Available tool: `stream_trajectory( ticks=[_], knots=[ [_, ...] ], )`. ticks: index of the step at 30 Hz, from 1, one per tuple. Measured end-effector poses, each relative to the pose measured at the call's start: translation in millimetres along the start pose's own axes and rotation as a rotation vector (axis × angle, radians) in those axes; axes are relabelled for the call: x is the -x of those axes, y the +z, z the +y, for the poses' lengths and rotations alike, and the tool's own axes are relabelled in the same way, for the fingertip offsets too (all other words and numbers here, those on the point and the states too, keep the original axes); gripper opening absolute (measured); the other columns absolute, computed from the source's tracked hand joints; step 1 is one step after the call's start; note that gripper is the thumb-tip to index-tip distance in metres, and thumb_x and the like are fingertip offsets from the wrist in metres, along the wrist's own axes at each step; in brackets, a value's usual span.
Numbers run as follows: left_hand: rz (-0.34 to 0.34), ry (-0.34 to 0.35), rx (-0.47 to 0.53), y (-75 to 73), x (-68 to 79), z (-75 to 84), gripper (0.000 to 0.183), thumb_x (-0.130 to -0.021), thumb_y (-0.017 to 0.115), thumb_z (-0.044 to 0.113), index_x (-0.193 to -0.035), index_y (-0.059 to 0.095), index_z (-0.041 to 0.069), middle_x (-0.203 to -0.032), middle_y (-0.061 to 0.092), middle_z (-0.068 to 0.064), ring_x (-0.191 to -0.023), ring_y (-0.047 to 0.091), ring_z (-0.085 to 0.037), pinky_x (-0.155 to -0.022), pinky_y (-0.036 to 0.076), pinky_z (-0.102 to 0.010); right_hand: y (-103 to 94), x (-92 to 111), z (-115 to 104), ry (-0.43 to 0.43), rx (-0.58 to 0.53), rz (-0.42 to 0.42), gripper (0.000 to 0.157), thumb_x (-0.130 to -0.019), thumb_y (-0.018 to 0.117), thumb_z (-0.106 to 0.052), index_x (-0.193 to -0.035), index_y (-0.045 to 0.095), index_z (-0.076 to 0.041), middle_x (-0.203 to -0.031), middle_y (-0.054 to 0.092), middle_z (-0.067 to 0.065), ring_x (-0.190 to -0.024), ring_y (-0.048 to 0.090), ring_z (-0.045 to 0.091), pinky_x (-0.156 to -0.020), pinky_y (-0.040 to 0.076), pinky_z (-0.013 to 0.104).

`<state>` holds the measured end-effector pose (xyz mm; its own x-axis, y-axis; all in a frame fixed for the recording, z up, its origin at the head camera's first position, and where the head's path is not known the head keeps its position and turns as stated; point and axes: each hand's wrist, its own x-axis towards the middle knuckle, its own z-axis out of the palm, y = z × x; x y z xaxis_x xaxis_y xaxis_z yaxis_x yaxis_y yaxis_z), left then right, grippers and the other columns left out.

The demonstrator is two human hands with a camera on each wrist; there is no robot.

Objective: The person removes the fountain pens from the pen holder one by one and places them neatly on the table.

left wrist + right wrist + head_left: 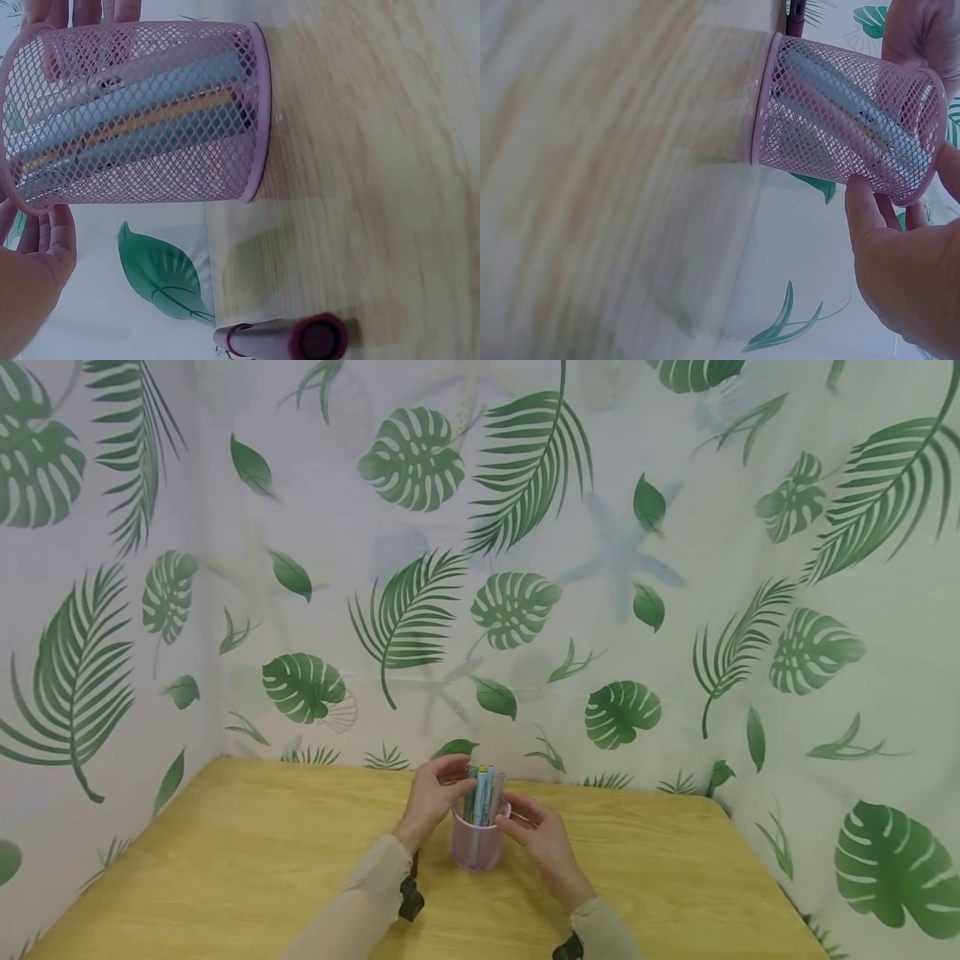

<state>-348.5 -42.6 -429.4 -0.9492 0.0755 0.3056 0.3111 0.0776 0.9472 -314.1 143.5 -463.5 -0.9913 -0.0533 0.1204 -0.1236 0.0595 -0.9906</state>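
A pink mesh pen cup (477,847) stands upright on the wooden table, with several pens (483,797) in blue, yellow and grey leaning inside it. My left hand (432,797) is at the cup's left side, its thumb at rim height beside the pens. In the left wrist view those fingertips (61,225) meet the mesh near the rim. On the other side, my right hand (547,843) has its fingers spread about the rim. One right fingertip (859,184) touches the mesh in the right wrist view. Both hands curve loosely around the cup.
A dark-red-ended cylinder (319,336) is beside the cup on the left hand's side. Leaf-printed cloth (510,610) hangs behind the table and along both sides. Bare yellowish wood (660,868) extends to the right. Black camera mounts (411,899) are on the wrists.
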Motion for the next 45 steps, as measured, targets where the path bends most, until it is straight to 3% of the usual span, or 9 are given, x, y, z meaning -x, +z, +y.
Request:
stream_trajectory(
  ticks=[6, 12, 19, 27, 34, 41, 45],
  knots=[
    [0.003, -0.032, -0.006, 2.1, -12.9, -22.2, 0.038, -0.088, 0.07, 0.002, -0.125, 0.062, 0.0, -0.126, 0.063, -0.024, -0.115, 0.062, -0.036, -0.096, 0.053, -0.043, 1.2, 1, -2, 0.012, 0.001, 0.01, 0.046, -0.092, 0.068, -0.008, -0.133, 0.055, 0.005, -0.14, 0.051, 0.027, -0.127, 0.053, 0.04, -0.101, 0.05, 0.041],
    [0.013, -0.045, -0.035, 2.1, -15.7, -27.8, 0.034, -0.089, 0.07, 0.005, -0.122, 0.066, 0.004, -0.121, 0.067, -0.019, -0.111, 0.064, -0.032, -0.094, 0.054, -0.042, 1.2, 0, -2, -0.001, 0.002, -0.001, 0.046, -0.091, 0.068, -0.009, -0.133, 0.055, 0.005, -0.14, 0.052, 0.027, -0.126, 0.054, 0.041, -0.101, 0.05, 0.041],
    [0.007, 0.003, -0.099, 0.2, -12.5, -27.2, 0.03, -0.088, 0.071, 0.006, -0.118, 0.069, 0.006, -0.115, 0.069, -0.017, -0.107, 0.065, -0.029, -0.09, 0.056, -0.039, -1.2, -2, -1, 0.012, 0.019, 0.006, 0.046, -0.09, 0.07, -0.011, -0.132, 0.057, 0.003, -0.138, 0.054, 0.025, -0.125, 0.055, 0.041, -0.101, 0.05, 0.042],
    [0.035, 0.099, -0.056, -0.8, -15.0, -24.2, 0.027, -0.087, 0.071, 0.004, -0.114, 0.07, 0.003, -0.111, 0.071, -0.017, -0.102, 0.067, -0.027, -0.089, 0.056, -0.038, -1.7, -2, -3, -0.006, 0.022, 0.009, 0.045, -0.09, 0.071, -0.012, -0.131, 0.057, 0.003, -0.137, 0.055, 0.025, -0.124, 0.056, 0.04, -0.101, 0.05, 0.043],
    [0.045, 0.08, 0.012, -2.8, -15.0, -20.2, 0.024, -0.091, 0.069, 0.01, -0.115, 0.07, 0.01, -0.113, 0.069, -0.012, -0.101, 0.063, -0.022, -0.084, 0.055, -0.033, -0.4, -1, -2, 0.008, 0.024, 0.006, 0.045, -0.091, 0.069, -0.011, -0.132, 0.056, 0.003, -0.139, 0.053, 0.025, -0.126, 0.054, 0.041, -0.102, 0.049, 0.043],
    [0.03, 0.084, 0.063, -4.5, -16.0, -17.9, 0.029, -0.096, 0.062, 0.01, -0.124, 0.063, 0.004, -0.117, 0.063, -0.021, -0.099, 0.064, -0.026, -0.081, 0.059, -0.042, -2.1, -1, -1, -0.018, 0.039, -0.012, 0.048, -0.092, 0.068, -0.013, -0.135, 0.054, 0.002, -0.142, 0.051, 0.024, -0.129, 0.051, 0.041, -0.103, 0.048, 0.043],
    [0.027, 0.092, 0.07, -6.2, -6.5, -1.1, 0.027, -0.097, 0.059, 0.006, -0.124, 0.063, 0.003, -0.117, 0.062, -0.023, -0.098, 0.065, -0.033, -0.079, 0.059, -0.041, -1.8, 0, 0, -0.014, 0.038, -0.017, 0.048, -0.092, 0.068, -0.014, -0.136, 0.054, 0.002, -0.142, 0.05, 0.024, -0.129, 0.051, 0.041, -0.103, 0.049, 0.042]
  ],
)
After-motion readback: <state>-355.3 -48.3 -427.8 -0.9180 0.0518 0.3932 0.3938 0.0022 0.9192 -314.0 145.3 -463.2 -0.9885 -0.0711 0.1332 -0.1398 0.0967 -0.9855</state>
